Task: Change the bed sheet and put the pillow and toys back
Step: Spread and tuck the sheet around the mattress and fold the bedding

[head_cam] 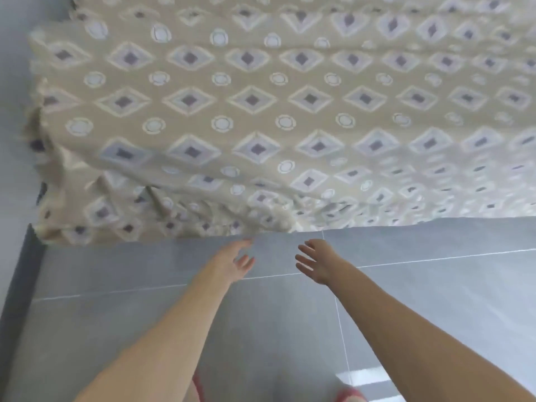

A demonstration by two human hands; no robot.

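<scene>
The left hand (pixel 235 261) and right hand (pixel 316 264) reach side by side, fingers spread, holding nothing. The bed sheet (pixel 261 111) hangs just beyond their fingertips (the left nearly touches its hem).

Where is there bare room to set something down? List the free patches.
Free: the grey tiled floor below the hem of the beige diamond-patterned bed sheet, widest right of the right hand; also the sheet's flat top. Crowded: the bunched folds at its lower left corner, by the dark grey skirting and the left hand.
</scene>
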